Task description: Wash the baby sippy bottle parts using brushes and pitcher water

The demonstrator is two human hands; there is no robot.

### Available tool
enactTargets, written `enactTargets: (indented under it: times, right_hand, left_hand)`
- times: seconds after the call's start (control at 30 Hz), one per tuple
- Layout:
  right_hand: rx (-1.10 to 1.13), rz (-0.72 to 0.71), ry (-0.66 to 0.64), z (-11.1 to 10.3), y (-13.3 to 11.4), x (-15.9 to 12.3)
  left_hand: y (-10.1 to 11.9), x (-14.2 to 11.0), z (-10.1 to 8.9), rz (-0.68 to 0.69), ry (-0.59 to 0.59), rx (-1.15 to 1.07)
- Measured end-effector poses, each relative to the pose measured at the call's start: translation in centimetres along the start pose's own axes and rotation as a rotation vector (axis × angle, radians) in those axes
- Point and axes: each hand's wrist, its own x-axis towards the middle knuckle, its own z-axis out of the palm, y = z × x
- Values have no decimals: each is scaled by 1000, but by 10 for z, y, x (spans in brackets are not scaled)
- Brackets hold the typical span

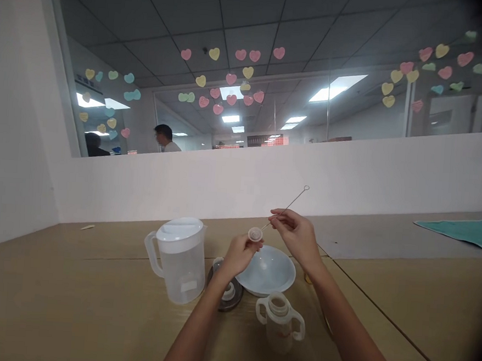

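Between the fingers of my left hand (242,253) is a small round whitish bottle part (255,235), possibly a nipple or cap, its round face toward me. My right hand (297,234) pinches a thin wire brush (295,198) with a loop at its upper end. The wire's lower end points at the round part; its tip is hard to make out. Below both hands sits a pale translucent bowl (268,270). Nearer to me, a two-handled baby bottle (279,323) stands upright without a lid. Left of the bowl lies a dark round dish (232,302) with small white parts, partly hidden by my left forearm.
A clear lidded pitcher (183,272) stands left of the dish, handle to the left. A green cloth (468,232) lies at the far right. Something thin and yellow (308,278) shows beside my right forearm. Behind the table is a low white wall (141,187); a person (167,138) appears through the glass.
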Motion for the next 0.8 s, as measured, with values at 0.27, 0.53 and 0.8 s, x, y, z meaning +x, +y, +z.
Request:
enactTargets:
  times: [0.27,0.53,0.8]
  right_hand:
    - [-52,-42,-83,-1,-9,-3]
    - [-75,24,-173,7,3,-2]
    - [-163,-47,-77,2,-11,-5]
  left_hand:
    - [10,-4,1,81,18,27]
    - [22,-5,0,130,13,97]
    - [10,-3,4,178,-21,159]
